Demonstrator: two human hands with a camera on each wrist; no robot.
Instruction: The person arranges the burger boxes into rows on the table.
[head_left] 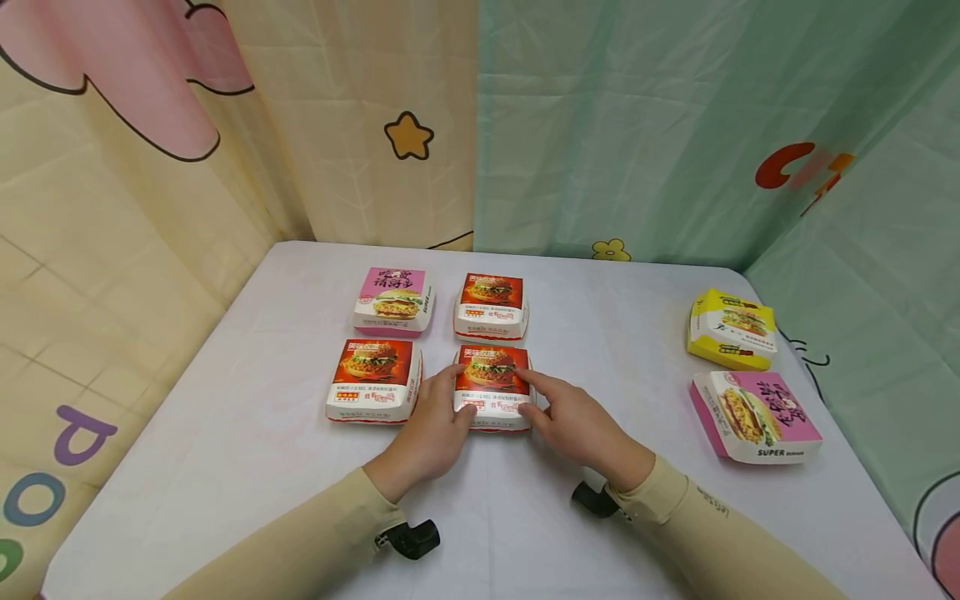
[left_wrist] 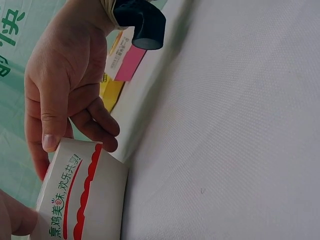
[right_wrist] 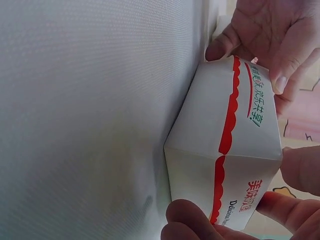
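A red-and-white burger box [head_left: 491, 402] sits on the white table between both hands. My left hand [head_left: 433, 427] holds its left side, with the thumb at the near corner and fingers along the edge. On the opposite side my right hand [head_left: 576, 422] grips it, thumb near the front corner and index finger at the top edge. In the right wrist view, right-hand fingers [right_wrist: 187, 215] lie low against the box's side wall [right_wrist: 200, 120], and the left hand [right_wrist: 280, 35] is at its far end. The left wrist view shows the box's front wall [left_wrist: 95, 200] beside the table surface.
Another red-and-white box [head_left: 491, 307] stands just behind. To the left are a red-and-white box [head_left: 373, 381] and a pink one [head_left: 393, 302]. At the right edge lie a yellow box [head_left: 732, 329] and a pink box [head_left: 757, 417], both angled. Curtains [head_left: 600, 125] enclose the table [head_left: 247, 467].
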